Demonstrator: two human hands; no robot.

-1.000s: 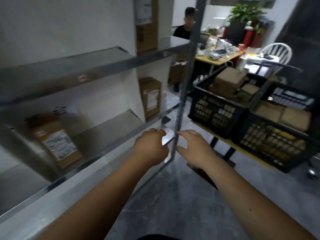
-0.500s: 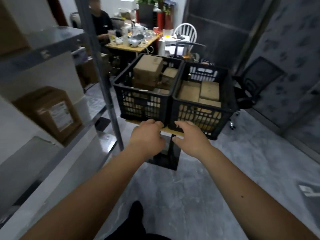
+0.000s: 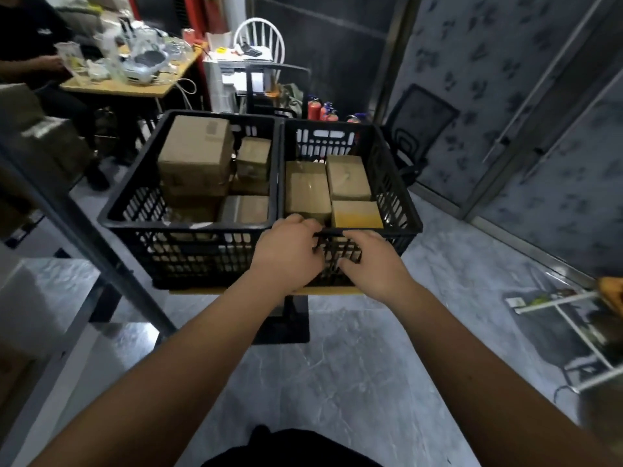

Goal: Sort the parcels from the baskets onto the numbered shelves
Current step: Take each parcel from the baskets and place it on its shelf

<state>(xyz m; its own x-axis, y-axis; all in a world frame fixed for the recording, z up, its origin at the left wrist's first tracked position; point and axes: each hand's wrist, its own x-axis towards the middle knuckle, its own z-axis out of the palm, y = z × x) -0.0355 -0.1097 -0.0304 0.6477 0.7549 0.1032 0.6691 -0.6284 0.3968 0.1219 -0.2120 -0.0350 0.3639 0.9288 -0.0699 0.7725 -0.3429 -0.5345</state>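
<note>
Reaching over the near rim of the right-hand black basket [image 3: 401,227], the left hand [image 3: 290,256] and right hand [image 3: 372,264] are hovering loosely curled, grasping nothing, apparently about to pick a cardboard parcel [image 3: 307,193] lying inside that basket.

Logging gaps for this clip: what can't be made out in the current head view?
- Shelf numbers: the shelf is blurred and cut off at the left edge.
- Parcel labels: too blurred to read.
- Lower parcels in the left basket: hidden under upper boxes.
- Whether both hands touch the right basket: unclear.
</note>
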